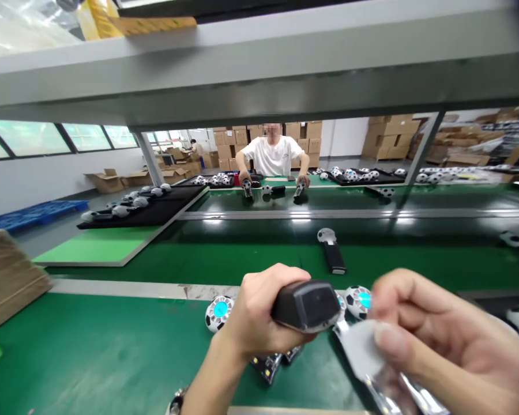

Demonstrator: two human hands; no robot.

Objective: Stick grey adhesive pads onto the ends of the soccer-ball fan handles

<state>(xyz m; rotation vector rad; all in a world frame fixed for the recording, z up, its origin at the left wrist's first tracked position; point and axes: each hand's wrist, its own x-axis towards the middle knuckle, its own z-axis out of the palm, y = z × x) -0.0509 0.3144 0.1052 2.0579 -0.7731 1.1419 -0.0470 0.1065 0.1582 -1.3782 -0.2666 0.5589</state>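
My left hand (259, 317) is closed round a black handle-shaped part (306, 305), held just above the green table (90, 357). My right hand (436, 340), blurred and close to the camera, pinches a thin clear film (363, 351) beside the handle's end. Under my hands lie football-patterned round parts with blue centres (219, 311) (358, 301) and more black pieces (268, 366).
A dark conveyor belt (285, 230) runs across, carrying one black handle with a football head (331, 251). Across it a person in a white shirt (273, 155) works with both hands. Black trays of football parts (142, 207) sit left, stacked card (8, 276) at far left, a shelf overhead.
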